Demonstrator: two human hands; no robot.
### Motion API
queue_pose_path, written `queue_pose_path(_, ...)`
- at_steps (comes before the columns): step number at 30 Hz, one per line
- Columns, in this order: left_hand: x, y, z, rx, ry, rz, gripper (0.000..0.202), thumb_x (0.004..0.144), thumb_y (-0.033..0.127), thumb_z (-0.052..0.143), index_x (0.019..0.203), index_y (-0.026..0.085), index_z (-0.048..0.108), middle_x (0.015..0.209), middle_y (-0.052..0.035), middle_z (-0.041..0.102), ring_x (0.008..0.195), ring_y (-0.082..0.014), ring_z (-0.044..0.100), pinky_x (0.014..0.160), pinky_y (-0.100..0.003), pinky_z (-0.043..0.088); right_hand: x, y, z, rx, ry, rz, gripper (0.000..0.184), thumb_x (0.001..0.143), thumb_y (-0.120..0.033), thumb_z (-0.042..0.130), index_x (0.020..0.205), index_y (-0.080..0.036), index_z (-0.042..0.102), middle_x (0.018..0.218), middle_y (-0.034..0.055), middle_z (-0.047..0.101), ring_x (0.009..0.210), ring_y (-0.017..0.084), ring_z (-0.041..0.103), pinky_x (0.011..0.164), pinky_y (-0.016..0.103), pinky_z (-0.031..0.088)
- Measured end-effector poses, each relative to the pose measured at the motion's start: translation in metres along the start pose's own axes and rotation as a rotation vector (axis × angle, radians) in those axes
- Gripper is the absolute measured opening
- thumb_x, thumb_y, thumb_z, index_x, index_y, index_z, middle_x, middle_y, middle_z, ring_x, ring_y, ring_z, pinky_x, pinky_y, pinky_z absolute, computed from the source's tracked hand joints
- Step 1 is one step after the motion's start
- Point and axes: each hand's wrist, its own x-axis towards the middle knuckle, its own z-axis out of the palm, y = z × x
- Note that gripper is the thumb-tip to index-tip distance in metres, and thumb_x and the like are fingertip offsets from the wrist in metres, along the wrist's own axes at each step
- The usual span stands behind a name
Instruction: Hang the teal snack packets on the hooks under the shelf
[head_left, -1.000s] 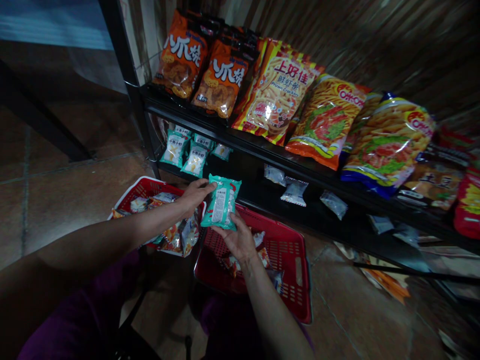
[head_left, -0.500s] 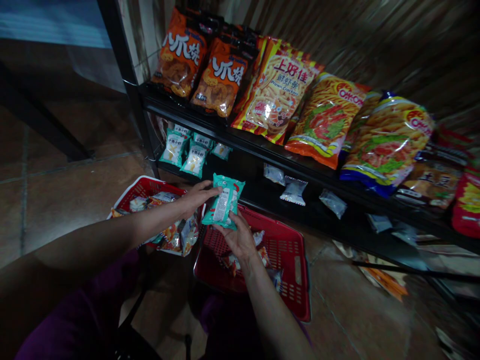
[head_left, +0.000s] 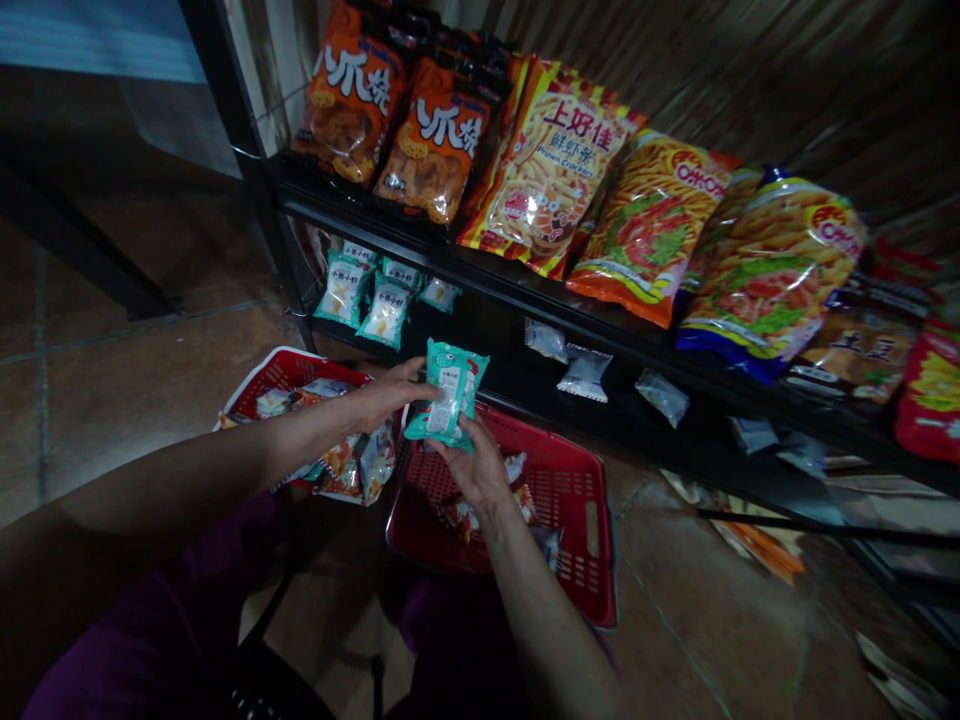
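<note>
A teal snack packet (head_left: 454,380) is held up over the gap between two red baskets, its printed back towards me. My right hand (head_left: 478,462) grips its lower edge, with the thumb on the front and fingers beneath. My left hand (head_left: 390,394) holds the packet's left edge, thumb on the front; its other fingertips are partly hidden. Below my right hand, the right basket (head_left: 604,590) contains a few small packets (head_left: 523,505). The left basket (head_left: 255,368) is heaped with mixed snack packets (head_left: 345,460), partly covered by my left forearm.
Several matching teal packets (head_left: 343,290) stand on the lower shelf (head_left: 480,370), with small clear-backed packets (head_left: 585,372) farther right. Large snack bags (head_left: 547,180) line the upper shelf. A black shelf post (head_left: 240,150) rises at the left. Papers (head_left: 757,545) lie low on the right.
The view has shifted slightly, so the shelves sit a little higher and further left. Both hands still hold the teal packet, which has tilted a little.
</note>
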Motion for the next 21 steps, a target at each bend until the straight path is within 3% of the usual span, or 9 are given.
queue_pose_path(8, 0.0, -0.004, 0.002, -0.034, 0.063, -0.03, 0.032, 0.066, 0.016, 0.067, 0.098, 0.015, 0.059, 0.081, -0.003, 0.065, 0.072, -0.0143, 0.057, 0.069, -0.027, 0.045, -0.001, 0.0, 0.004, -0.032, 0.025, 0.006, 0.029, 0.067, -0.021, 0.07, 0.095, -0.023, 0.064, 0.085, -0.0022, 0.072, 0.077, 0.016, 0.066, 0.08, 0.039, 0.055)
queue_pose_path(12, 0.001, -0.005, 0.001, -0.029, 0.083, 0.014, 0.031, 0.066, 0.016, 0.066, 0.096, 0.015, 0.06, 0.086, -0.0036, 0.065, 0.072, -0.0138, 0.057, 0.068, -0.027, 0.045, -0.002, -0.001, 0.006, -0.025, 0.003, -0.007, 0.024, 0.067, -0.021, 0.07, 0.091, -0.022, 0.065, 0.086, -0.0015, 0.072, 0.077, 0.017, 0.066, 0.079, 0.04, 0.055)
queue_pose_path(21, 0.006, -0.012, -0.002, 0.005, 0.081, 0.077, 0.018, 0.065, 0.017, 0.064, 0.082, 0.015, 0.061, 0.075, -0.0005, 0.062, 0.068, -0.0124, 0.055, 0.066, -0.024, 0.043, -0.004, -0.001, 0.007, -0.024, -0.014, 0.005, 0.023, 0.069, -0.021, 0.068, 0.091, -0.022, 0.064, 0.086, -0.0018, 0.071, 0.078, 0.017, 0.065, 0.082, 0.042, 0.054)
